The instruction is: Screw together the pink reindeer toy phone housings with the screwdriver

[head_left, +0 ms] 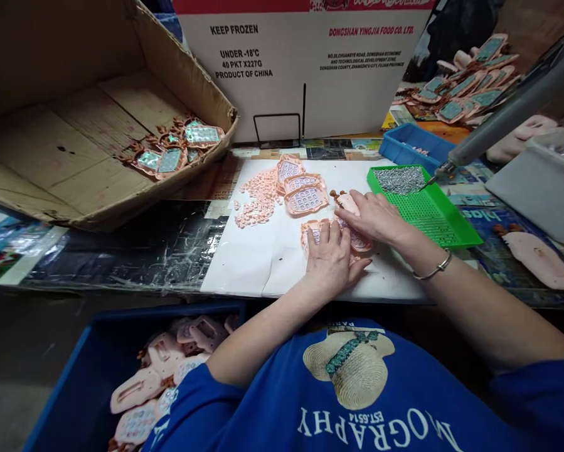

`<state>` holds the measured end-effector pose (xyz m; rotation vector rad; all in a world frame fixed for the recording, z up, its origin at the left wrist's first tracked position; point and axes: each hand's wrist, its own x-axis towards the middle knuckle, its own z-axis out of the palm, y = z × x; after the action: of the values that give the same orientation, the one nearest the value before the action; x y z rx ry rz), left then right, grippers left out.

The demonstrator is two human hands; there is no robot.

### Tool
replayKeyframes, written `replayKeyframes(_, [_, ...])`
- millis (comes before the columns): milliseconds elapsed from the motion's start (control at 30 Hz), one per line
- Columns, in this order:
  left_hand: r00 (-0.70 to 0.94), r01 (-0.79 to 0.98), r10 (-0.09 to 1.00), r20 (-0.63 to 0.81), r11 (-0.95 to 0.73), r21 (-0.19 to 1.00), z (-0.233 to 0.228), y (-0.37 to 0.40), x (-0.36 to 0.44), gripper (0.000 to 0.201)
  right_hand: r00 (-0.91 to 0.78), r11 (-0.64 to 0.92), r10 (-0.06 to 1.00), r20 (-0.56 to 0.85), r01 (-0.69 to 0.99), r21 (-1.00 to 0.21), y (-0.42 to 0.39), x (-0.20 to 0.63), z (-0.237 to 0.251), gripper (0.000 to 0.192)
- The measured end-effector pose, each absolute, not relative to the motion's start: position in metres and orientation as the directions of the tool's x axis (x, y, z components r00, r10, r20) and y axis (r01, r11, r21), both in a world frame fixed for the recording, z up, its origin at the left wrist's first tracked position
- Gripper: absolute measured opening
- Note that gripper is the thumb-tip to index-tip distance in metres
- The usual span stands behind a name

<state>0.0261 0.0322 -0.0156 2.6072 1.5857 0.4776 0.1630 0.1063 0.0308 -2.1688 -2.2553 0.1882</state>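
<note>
My left hand (329, 254) lies with its fingers stretched over a pink toy-phone shell with a keypad (310, 233) on the white board. Beside it, my right hand (378, 216) is closed over a pink shell with brown antlers (346, 202), which stands over another pink piece (359, 240). My fingers hide parts of these pieces. Just behind, several pink keypad shells (306, 199) lie overlapping. A heap of small pink parts (259, 194) spreads to their left.
A green tray (444, 223) holds silver screws (399, 180), with an electric screwdriver (479, 132) hanging above. Blue tray (399, 145) stands behind. A cardboard box (74, 125) at left holds finished-looking pieces (171, 160). Below, a blue bin (69, 376) contains pink shells (138, 389).
</note>
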Motion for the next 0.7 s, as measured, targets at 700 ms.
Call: replayKeyframes(700, [0.451, 0.855, 0.875, 0.176, -0.480, 0.195, -0.011, 0.031, 0.030, 0.082, -0.023, 0.022, 0.998, -0.051, 0.999, -0.031, 0.111, 0.163, 0.046, 0.077])
